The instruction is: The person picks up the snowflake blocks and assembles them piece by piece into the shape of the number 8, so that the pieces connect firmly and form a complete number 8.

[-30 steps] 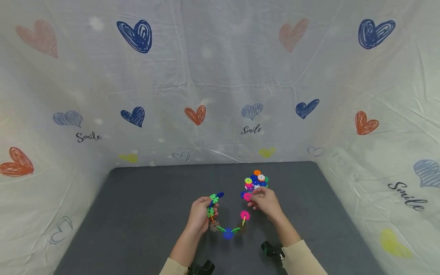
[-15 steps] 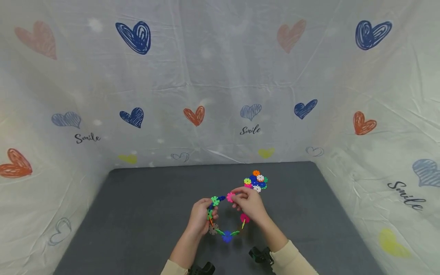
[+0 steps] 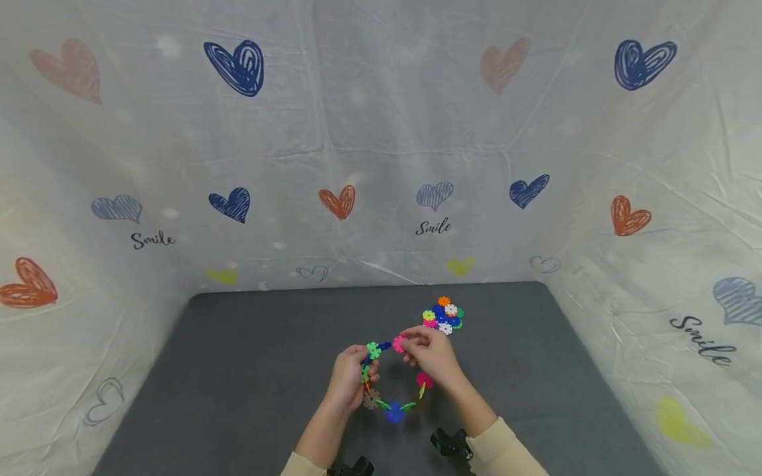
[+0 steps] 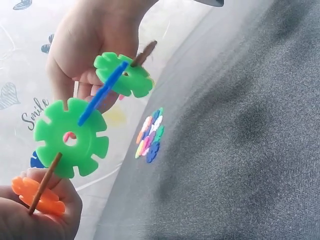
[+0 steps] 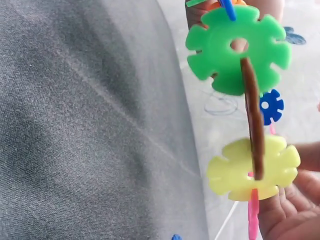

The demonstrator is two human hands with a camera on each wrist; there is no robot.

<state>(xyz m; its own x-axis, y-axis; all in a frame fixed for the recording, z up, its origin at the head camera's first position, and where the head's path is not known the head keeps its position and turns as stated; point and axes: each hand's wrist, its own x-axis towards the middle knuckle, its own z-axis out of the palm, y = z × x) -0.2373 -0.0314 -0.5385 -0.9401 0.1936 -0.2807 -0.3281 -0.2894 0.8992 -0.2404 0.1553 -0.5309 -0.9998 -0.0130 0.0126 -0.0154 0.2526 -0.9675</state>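
Observation:
In the head view, my left hand grips the left side of a chain of notched plastic snowflake discs. The chain curves round in a near ring, with a blue disc at its lowest part. My right hand pinches a pink snowflake disc close beside the dark blue disc at the chain's upper end. In the left wrist view, an orange disc lies by the left fingers, linked on to a green disc. A yellow disc hangs near my right fingers in the right wrist view.
A small pile of loose snowflake discs in several colours lies just beyond my right hand on the dark grey tabletop. A pale cloth printed with hearts encloses the back and sides. A black wrist device sits by each sleeve.
My right hand has moved left from beside the pile, bringing the pink disc to the chain's upper end. Over the last half second both hands stay nearly still.

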